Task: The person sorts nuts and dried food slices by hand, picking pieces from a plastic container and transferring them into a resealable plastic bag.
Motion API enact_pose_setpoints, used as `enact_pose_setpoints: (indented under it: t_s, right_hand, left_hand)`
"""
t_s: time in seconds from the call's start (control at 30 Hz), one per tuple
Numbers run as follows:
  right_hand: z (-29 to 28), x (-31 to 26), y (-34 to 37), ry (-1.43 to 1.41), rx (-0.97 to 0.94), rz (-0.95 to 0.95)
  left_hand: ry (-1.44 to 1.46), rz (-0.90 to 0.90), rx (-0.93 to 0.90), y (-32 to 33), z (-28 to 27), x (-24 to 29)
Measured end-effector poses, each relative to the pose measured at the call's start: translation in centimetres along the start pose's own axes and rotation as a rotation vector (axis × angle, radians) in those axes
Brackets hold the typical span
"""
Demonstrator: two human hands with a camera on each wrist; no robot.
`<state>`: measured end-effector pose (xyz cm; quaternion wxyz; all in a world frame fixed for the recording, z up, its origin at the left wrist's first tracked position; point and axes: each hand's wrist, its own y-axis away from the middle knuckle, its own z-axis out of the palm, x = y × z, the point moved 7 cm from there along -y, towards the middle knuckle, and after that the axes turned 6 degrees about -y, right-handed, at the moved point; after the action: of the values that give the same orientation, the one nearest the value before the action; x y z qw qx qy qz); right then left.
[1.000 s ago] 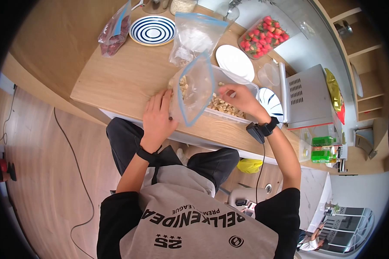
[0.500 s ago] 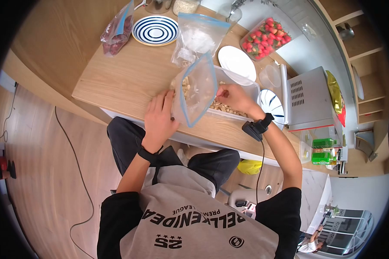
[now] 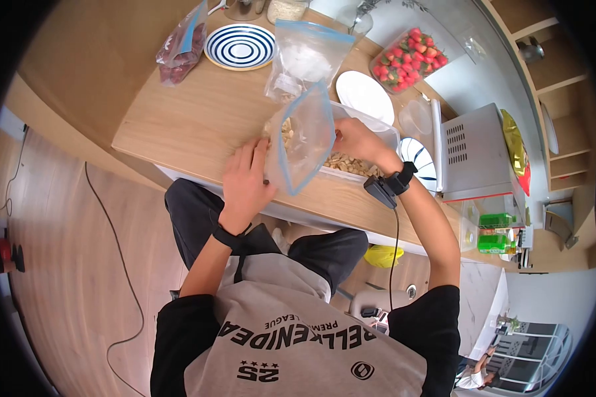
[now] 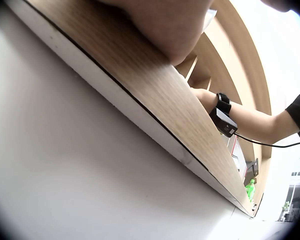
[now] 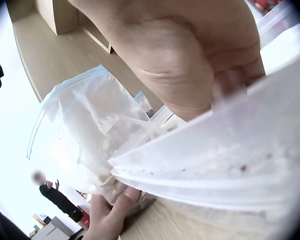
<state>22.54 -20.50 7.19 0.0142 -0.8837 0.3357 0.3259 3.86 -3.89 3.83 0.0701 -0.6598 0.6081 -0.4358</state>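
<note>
3 zip bags (image 3: pixel 304 61), the open bag (image 3: pixel 311 155) just beside 1 tub (image 3: pixel 382 131) of nut pieces (image 3: pixel 352 166) on the tabletop (image 3: pixel 169 126); shirt (image 3: pixel 291 317) reads "25", "league"; left grip (image 3: pixel 246 177): fingers extended, loose, touching open bag; right grip (image 3: pixel 363 140): over tub, fingertips mostly hidden, cannot tell if closed or holding

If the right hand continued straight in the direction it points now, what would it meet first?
Most likely the open zip bag, just ahead of the right hand in the head view; depth is unclear, so the hand might pass over it.
</note>
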Motion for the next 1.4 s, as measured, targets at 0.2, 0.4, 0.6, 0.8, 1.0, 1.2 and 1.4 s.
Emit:
enact_pose_setpoints:
  t_s: [0.2,0.4,0.6,0.8,1.0,1.2,1.4]
  right_hand:
    - [0.3,0.5,-0.2,0.014,-0.011,0.029]
    - [1.3,1.5,-1.0,0.085,0.099,-0.195]
    - [2.4,2.1,-0.5,0.066,0.082,-0.113]
    - [1.2,1.0,0.5,0.117,0.051,-0.092]
    - [-5.0,-1.2,3.1,-0.098,0.196,0.057]
    - [-9.5,-8.1,5.7,-0.308,0.421,-0.073]
    - [-8.7,-13.1,6.0,-0.380,0.408,-0.204]
  left_hand:
    - [0.014,0.006,0.004,0.1,0.1,-0.1]
    - [0.009,0.005,-0.006,0.1,0.1,-0.2]
    - [0.011,0.007,0.000,0.1,0.0,-0.1]
    - [0.005,0.012,-0.004,0.2,0.1,-0.2]
    - [0.009,0.006,0.005,0.4,0.1,-0.3]
    - [0.023,0.002,0.000,0.4,0.4,-0.3]
    - [0.002,0.004,-0.004,0.3,0.3,-0.3]
